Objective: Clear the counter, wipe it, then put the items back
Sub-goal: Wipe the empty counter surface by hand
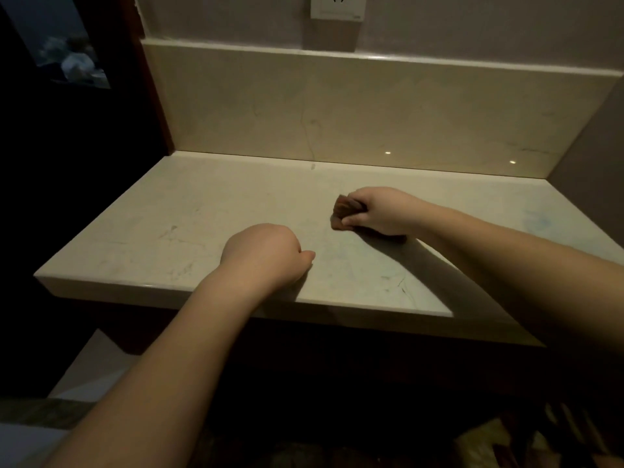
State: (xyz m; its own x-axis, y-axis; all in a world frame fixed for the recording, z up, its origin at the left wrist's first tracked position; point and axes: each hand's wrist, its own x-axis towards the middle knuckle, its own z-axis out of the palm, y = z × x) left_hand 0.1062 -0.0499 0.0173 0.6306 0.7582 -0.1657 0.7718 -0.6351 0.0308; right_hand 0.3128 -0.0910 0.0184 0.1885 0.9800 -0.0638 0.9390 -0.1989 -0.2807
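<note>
head-worn view, angled down, close over counter point(202, 211)

Counter point(209, 211): pale cream stone, crossed by faint grey veins and scuffs, with a light bluish smear toward its right end. Backsplash point(371, 106): the same cream tone, marked by a thin dark vein and two small bright reflected dots near its base. Cloth point(344, 211) in the right hand point(378, 211): reddish brown, with darker folds. Wall point(472, 25): dull grey-mauve. Socket plate point(337, 6): white. Panel point(60, 163) at left: very dark, almost black.
</note>
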